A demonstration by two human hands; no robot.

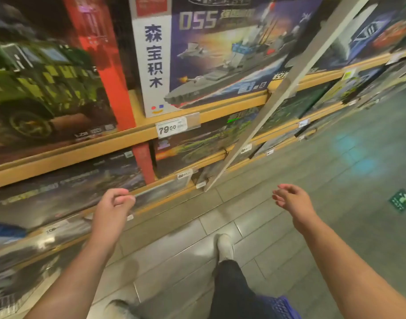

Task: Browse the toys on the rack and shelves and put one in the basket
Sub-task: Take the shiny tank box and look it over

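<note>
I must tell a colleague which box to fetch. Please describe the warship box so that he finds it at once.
Find the red upright post of the wooden shelves. Immediately right of it stands the warship box, above the 79.00 price tag. Only it shows a grey ship and "055".

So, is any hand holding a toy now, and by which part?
No. The left hand and the right hand both hang loosely curled over the floor, holding nothing.

Two hands, left (pixel 114 203) and right (pixel 289 199), one basket (pixel 282 307), two shoes, and perhaps four blurred shelves (pixel 197 116) of boxes are counted.
</note>
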